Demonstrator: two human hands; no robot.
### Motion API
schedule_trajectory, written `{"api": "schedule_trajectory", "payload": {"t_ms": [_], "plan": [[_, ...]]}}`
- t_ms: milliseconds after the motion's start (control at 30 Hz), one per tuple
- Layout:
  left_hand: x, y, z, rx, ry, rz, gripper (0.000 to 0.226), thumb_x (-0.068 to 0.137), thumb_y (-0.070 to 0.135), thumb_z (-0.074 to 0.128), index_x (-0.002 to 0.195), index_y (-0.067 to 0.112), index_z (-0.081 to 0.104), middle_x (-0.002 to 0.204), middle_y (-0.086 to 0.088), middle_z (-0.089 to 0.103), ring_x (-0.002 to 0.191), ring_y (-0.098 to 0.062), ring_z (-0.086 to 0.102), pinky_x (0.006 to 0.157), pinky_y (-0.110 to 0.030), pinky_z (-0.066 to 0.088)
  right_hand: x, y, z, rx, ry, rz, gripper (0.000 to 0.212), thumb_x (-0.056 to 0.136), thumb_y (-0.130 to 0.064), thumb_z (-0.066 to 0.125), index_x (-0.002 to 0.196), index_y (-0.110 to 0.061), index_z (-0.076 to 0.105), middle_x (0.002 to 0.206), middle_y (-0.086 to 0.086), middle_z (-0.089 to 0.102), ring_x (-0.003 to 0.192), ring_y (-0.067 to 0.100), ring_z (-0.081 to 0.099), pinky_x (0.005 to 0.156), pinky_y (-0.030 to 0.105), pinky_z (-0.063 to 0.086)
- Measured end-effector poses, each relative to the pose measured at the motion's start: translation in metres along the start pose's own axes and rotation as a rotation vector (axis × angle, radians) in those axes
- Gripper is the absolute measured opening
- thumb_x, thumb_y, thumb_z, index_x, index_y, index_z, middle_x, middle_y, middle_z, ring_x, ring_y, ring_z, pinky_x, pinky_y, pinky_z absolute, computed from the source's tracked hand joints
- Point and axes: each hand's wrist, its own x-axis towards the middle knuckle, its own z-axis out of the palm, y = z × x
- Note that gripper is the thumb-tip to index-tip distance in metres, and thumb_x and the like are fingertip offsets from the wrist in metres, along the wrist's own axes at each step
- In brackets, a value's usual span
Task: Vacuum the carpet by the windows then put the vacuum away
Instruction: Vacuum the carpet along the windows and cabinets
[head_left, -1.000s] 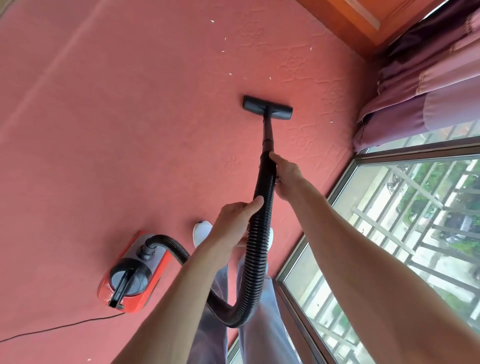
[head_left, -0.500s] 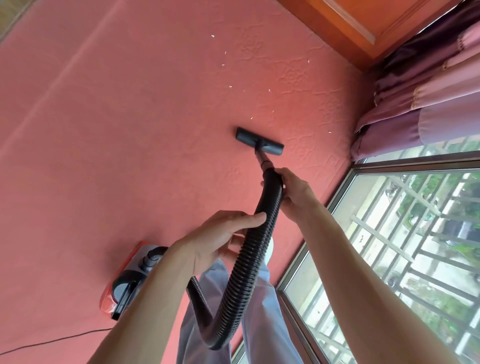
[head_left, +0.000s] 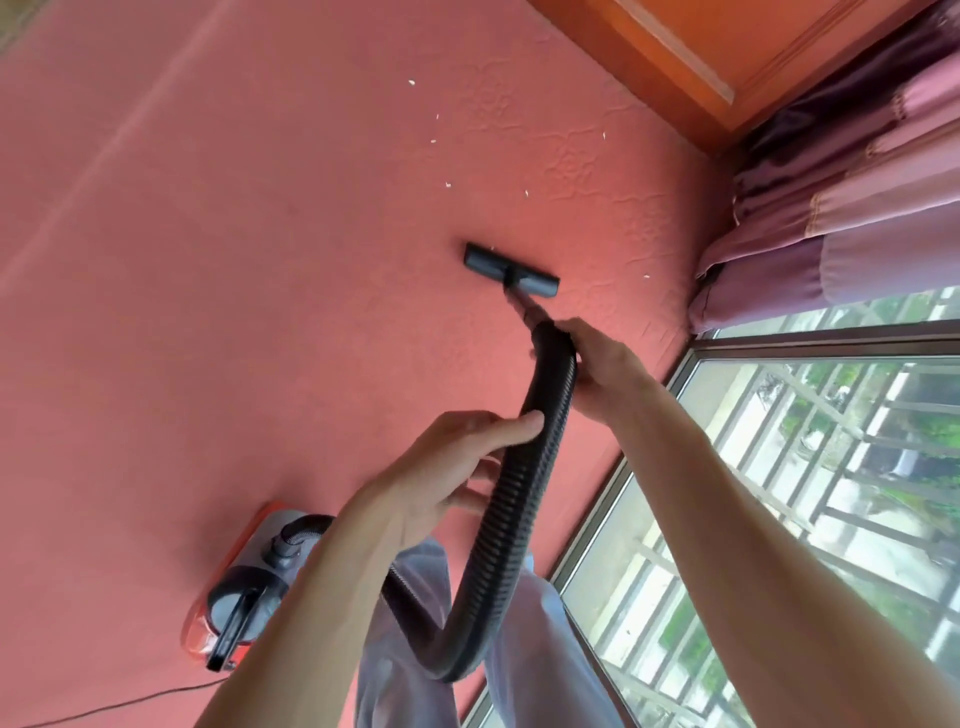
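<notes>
Both arms reach out over the red carpet (head_left: 234, 312): right hand (head_left: 597, 369) grips the hose (head_left: 524, 478) near its top, left hand (head_left: 441, 467) wraps it lower down (thumb on top). The nozzle (head_left: 511, 271) sits flat on the carpet, the vacuum (head_left: 244, 587) by the person's legs.

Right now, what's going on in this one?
A person is vacuuming the red carpet beside the windows. The right hand grips the nozzle end of the black hose, and the left hand holds it lower down. The floor nozzle sits on the carpet, with white specks scattered beyond it. The red canister stands at the person's left.
</notes>
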Motion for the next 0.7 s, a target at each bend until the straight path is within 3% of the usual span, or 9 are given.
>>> {"api": "schedule_trajectory", "payload": {"t_ms": [133,300,433,533,700], "plan": [[-0.02,0.015,-0.01,0.034,-0.141,-0.046,0.044,0.073,0.045,0.078,0.095,0.009,0.068,0.088,-0.01,0.072,0.082,-0.028,0.065,0.066,-0.034,0.053,-0.025,0.006,-0.007,-0.051,-0.074,0.072,0.025,0.086,-0.019,0.065,0.099,0.002,0.061,0.094,0.021,0.055,0.068,0.024,0.051,0.062,0.033,0.037],[-0.011,0.037,-0.006,0.049,-0.094,-0.007,0.025,0.077,0.04,0.077,0.084,0.017,0.07,0.076,0.001,0.069,0.065,-0.012,0.063,0.051,-0.024,0.048,-0.011,-0.006,0.014,0.006,-0.026,0.027,0.022,0.089,-0.019,0.062,0.094,0.002,0.063,0.095,0.022,0.055,0.066,0.024,0.051,0.062,0.033,0.038],[0.02,0.053,0.001,-0.007,0.084,-0.008,0.034,0.079,0.046,0.072,0.091,0.014,0.072,0.075,0.001,0.069,0.066,-0.015,0.063,0.05,-0.022,0.048,0.019,-0.035,0.028,0.039,0.018,0.016,0.037,0.09,-0.023,0.065,0.114,0.004,0.062,0.097,0.02,0.059,0.066,0.022,0.058,0.057,0.027,0.05],[0.051,0.064,0.01,-0.022,0.317,0.002,0.044,0.084,0.047,0.07,0.094,0.004,0.072,0.078,-0.005,0.068,0.068,-0.02,0.061,0.054,-0.021,0.041,0.041,-0.063,0.031,0.041,0.025,0.023,0.049,0.092,-0.028,0.064,0.127,0.006,0.058,0.101,0.018,0.054,0.067,0.02,0.054,0.055,0.025,0.047],[0.069,0.09,0.032,-0.055,0.38,0.018,0.033,0.085,0.042,0.071,0.095,0.011,0.073,0.08,-0.003,0.072,0.067,-0.014,0.065,0.063,-0.026,0.049,0.047,-0.11,0.032,0.087,0.004,0.003,0.03,0.096,-0.02,0.059,0.114,0.003,0.059,0.102,0.018,0.058,0.072,0.021,0.058,0.066,0.03,0.05]]}}
